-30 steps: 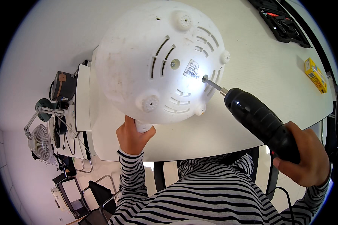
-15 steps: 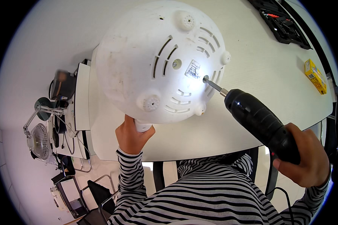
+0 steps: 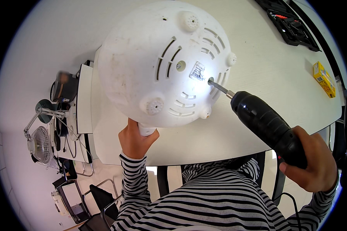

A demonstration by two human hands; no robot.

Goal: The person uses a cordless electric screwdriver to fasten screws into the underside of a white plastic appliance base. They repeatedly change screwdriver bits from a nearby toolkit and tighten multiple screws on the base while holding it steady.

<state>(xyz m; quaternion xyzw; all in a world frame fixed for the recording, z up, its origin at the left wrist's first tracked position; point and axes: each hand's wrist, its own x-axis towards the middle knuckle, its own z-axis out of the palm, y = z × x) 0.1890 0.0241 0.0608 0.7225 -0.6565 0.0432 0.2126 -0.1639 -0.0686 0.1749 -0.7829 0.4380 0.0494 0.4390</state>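
A white round plastic appliance (image 3: 131,57) is held up over the table with its underside facing me. That underside has curved vent slots, knobbly feet, a torn label (image 3: 197,71) and recessed screw holes. My left hand (image 3: 135,140) is closed round its short white handle (image 3: 146,131) at the lower edge. In my right hand (image 3: 316,163) is a black electric screwdriver (image 3: 264,123), gripped at its rear end. Its bit (image 3: 219,87) reaches into the screw hole right of the label, which is brightly lit. A screw (image 3: 179,66) shows in another hole, left of the label.
The pale table (image 3: 266,73) spreads beneath the appliance. An open black tool case (image 3: 291,29) lies at the far right, with a yellow box (image 3: 324,79) nearer. On the left are a fan (image 3: 41,144), a desk lamp (image 3: 45,109) and a black chair (image 3: 104,204).
The appliance has shifted a touch to the left. Both hands keep their grip, and the bit stays in the same screw hole.
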